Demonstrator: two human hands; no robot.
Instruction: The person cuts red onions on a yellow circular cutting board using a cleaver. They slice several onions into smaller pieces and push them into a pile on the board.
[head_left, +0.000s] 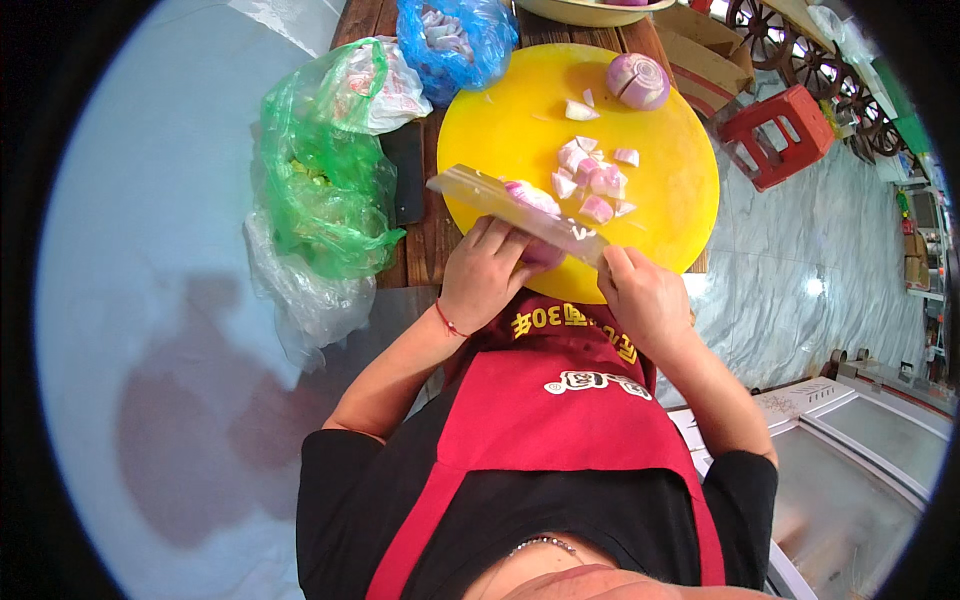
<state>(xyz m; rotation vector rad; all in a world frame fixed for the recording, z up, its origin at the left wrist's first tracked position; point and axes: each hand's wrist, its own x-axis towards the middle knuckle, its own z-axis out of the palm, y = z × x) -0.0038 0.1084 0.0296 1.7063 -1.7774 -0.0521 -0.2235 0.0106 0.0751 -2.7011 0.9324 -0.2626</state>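
Observation:
A round yellow cutting board (675, 187) lies in front of me on a wooden table. My right hand (645, 296) grips the handle of a cleaver (517, 214), whose broad blade slants across the board to the left. Bits of onion stick to the blade. My left hand (487, 262) holds a red onion piece (544, 253) against the board, on the near side of the blade. Another onion part (531, 196) shows just beyond the blade. Chopped onion chunks (592, 176) are heaped mid-board. A peeled red onion (637, 81) with a cut in it sits at the far right edge.
Left of the board are a green plastic bag (330, 172), a clear bag (307, 289) and a dark flat object (405, 172). A blue bag (454, 45) holding pale pieces and a basin (592, 11) stand behind. Rightward are a cardboard box (701, 56) and red stool (780, 139).

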